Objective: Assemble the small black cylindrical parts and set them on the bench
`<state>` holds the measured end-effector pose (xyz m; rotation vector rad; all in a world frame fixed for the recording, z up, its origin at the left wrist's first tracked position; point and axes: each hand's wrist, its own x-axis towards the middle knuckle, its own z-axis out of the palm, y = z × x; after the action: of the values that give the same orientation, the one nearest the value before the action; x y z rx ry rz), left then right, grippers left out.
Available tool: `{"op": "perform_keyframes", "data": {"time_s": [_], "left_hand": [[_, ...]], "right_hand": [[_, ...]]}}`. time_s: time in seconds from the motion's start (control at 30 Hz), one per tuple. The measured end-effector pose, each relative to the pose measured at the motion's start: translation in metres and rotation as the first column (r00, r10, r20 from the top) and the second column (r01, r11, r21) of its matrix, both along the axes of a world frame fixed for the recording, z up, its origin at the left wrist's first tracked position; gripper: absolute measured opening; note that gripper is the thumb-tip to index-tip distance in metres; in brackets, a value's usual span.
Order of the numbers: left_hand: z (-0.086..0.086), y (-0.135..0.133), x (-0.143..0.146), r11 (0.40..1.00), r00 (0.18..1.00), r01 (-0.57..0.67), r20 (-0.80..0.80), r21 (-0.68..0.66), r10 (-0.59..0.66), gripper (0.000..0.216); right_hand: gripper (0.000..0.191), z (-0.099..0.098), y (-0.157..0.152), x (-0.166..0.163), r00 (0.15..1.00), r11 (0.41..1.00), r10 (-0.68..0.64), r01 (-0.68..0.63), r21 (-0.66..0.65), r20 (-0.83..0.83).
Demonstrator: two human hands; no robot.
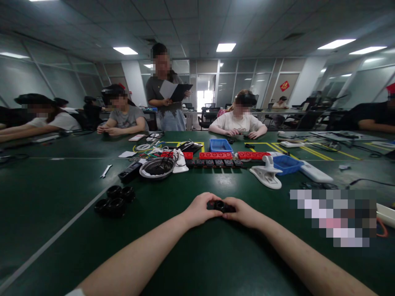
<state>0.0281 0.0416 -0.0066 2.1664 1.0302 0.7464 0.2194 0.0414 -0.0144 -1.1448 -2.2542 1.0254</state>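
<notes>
Both my hands meet at the middle of the green table (197, 255) around a small black part with a round raised opening (220, 204). My left hand (200, 209) grips its left end, thumb along the near side. On the right end, my right hand (242, 211) is closed in the same way, and the two thumbs nearly touch. The fingers cover much of the part, so its exact kind does not show. To the left lies a cluster of several black ring-shaped parts (115, 201).
Beyond my hands are a metal bowl (156, 168) with black cable, red socket strips (215, 155), a white clip stand (268, 174) and blue trays (286, 163). A wrench (106, 171) lies left. A person (237, 119) sits opposite; another (168, 90) stands holding a folder.
</notes>
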Motion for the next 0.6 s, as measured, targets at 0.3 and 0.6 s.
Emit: {"op": "perform_keyframes", "data": {"time_s": [0.3,0.6], "left_hand": [[-0.007,-0.012,0.015,0.977,0.977,-0.211,0.013,0.029,0.211,0.028],[0.003,-0.007,0.006,0.998,0.999,0.019,-0.052,0.061,-0.015,0.028]], "right_hand": [[0.029,-0.004,-0.009,-0.020,0.908,0.927,-0.311,0.224,0.300,0.281],[0.041,-0.002,-0.011,-0.009,0.979,0.967,-0.112,0.068,0.246,0.171]]}}
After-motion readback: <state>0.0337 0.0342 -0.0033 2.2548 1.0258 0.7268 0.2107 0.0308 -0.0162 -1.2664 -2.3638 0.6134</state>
